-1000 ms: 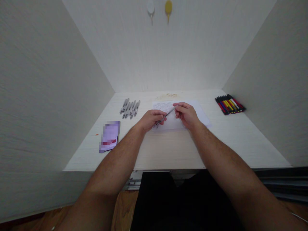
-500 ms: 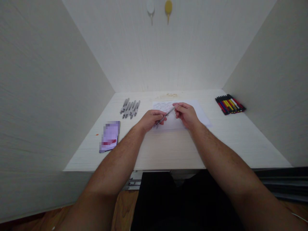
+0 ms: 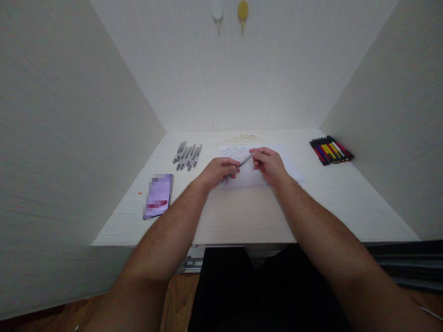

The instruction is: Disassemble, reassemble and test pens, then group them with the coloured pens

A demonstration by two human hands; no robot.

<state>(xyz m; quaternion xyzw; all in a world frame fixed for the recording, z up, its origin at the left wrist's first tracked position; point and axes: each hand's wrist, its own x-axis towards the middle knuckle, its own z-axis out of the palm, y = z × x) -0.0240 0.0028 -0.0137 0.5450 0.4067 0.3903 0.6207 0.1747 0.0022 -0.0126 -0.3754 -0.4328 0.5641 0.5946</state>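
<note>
A slim clear pen (image 3: pixel 246 159) with dark parts slants between my two hands, above a sheet of white paper (image 3: pixel 285 168). My left hand (image 3: pixel 221 171) is closed around its lower end. At the upper end, the thumb and forefinger of my right hand (image 3: pixel 267 162) pinch the tip, with the other fingers curled in. Handwriting covers the paper's upper left part; my hands hide some of the sheet. Left of my left hand, several similar clear pens (image 3: pixel 188 156) lie side by side on the desk.
A phone (image 3: pixel 159 196) with a blurred purple screen lies near my left forearm. Several coloured pens with black ends (image 3: pixel 331 150) rest in a row at the right. Walls enclose the white desk (image 3: pixel 242 216) on three sides. A white hook (image 3: pixel 217 11) and a yellow hook (image 3: pixel 242 11) hang above.
Almost nothing differs. Both hands keep their hold on the pen, and my right hand has shifted very slightly to the right.
</note>
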